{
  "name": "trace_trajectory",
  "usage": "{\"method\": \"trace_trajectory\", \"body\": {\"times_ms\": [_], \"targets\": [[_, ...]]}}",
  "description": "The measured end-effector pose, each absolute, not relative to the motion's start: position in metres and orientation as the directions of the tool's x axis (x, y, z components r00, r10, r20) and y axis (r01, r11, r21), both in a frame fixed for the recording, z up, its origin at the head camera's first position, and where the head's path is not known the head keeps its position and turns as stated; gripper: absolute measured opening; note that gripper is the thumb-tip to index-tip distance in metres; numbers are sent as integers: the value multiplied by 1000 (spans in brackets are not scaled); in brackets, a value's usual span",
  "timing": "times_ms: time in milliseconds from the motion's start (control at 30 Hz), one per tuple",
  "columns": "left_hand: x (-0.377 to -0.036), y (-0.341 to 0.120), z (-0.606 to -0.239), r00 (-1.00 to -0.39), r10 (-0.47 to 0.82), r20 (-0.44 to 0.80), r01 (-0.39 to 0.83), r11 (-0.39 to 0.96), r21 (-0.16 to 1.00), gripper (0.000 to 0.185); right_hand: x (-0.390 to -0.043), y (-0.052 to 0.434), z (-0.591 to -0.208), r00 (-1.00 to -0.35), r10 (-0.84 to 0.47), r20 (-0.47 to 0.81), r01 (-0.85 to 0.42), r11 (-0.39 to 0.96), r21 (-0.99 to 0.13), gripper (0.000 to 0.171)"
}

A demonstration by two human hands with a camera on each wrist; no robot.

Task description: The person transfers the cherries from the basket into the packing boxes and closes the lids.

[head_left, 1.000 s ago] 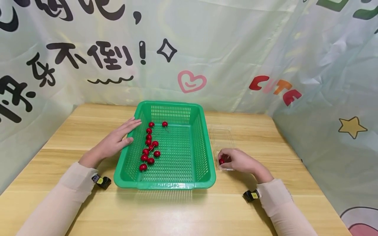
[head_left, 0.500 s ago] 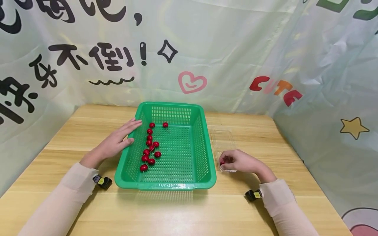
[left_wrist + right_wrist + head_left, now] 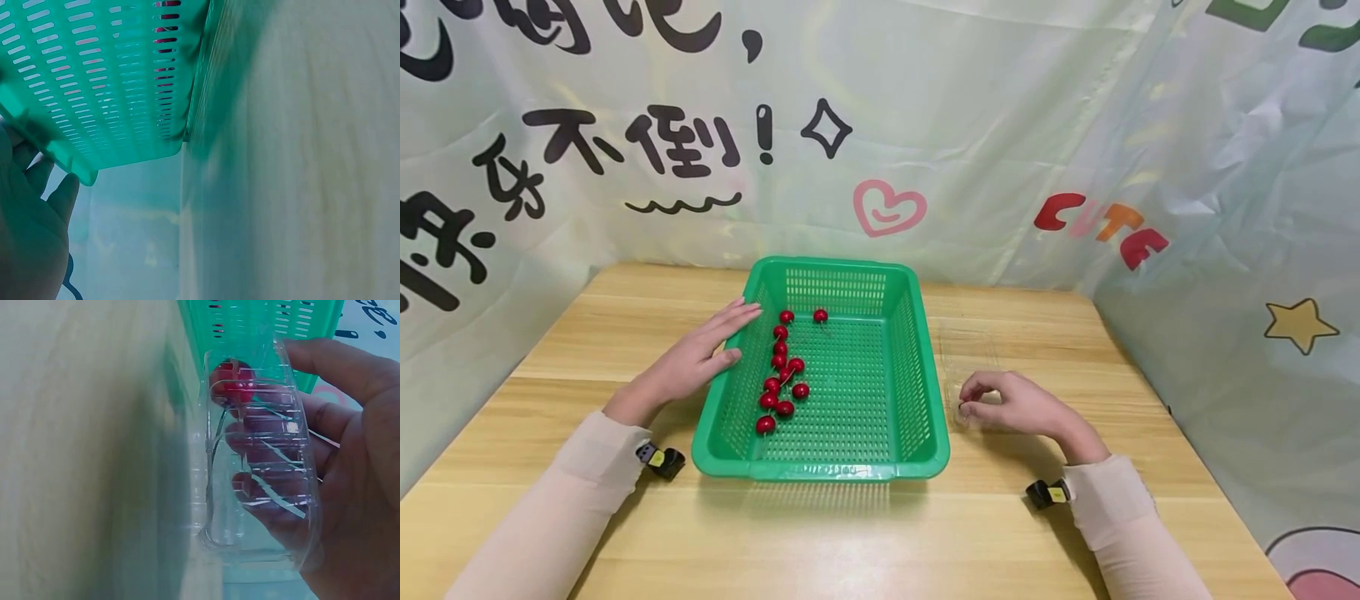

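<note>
A green plastic basket (image 3: 820, 473) stands on the table with several red cherries (image 3: 785, 409) along its left side. My left hand (image 3: 688, 358) rests on the basket's left rim with fingers straight, and the left wrist view shows its fingertips (image 3: 64, 194) at that rim. To the basket's right is a clear plastic box (image 3: 970, 346) with its lid folded back. My right hand (image 3: 1018, 404) is over the box, its fingers loosely bent. The right wrist view shows one cherry (image 3: 232, 382) low in the box, with fingers (image 3: 337, 362) above and behind it.
The wooden table (image 3: 850, 542) extends in front of the basket and right of the box. A printed cloth (image 3: 985, 125) hangs behind and along the sides. Dark wrist cameras (image 3: 1047, 494) sit at both cuffs.
My right hand has risen slightly, and the cherry seen between its fingers earlier is now almost hidden in the head view. The clear box has shifted a little. My left hand stays put.
</note>
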State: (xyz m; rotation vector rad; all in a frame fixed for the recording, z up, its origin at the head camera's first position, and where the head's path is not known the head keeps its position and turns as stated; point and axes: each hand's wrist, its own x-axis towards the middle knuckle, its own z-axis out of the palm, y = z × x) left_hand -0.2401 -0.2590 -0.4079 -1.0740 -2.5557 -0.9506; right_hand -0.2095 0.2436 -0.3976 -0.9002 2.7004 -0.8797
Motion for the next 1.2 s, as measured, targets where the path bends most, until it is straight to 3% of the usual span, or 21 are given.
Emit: {"method": "trace_trajectory", "body": {"times_ms": [333,667,1200], "targets": [[-241,-259,-409,-709,568,418,703,526,478,57,-210,244,-376,-811,-566,148,-556,667,-496,18],[-242,-259,-408,-694,578,429,718,519,464,56,-216,222,-336,-716,-652,249,-688,596,-414,24],[-241,-261,-406,-685,591,426,728,538,425,56,-229,162,-288,-609,-735,298,-791,535,-297,40]]}}
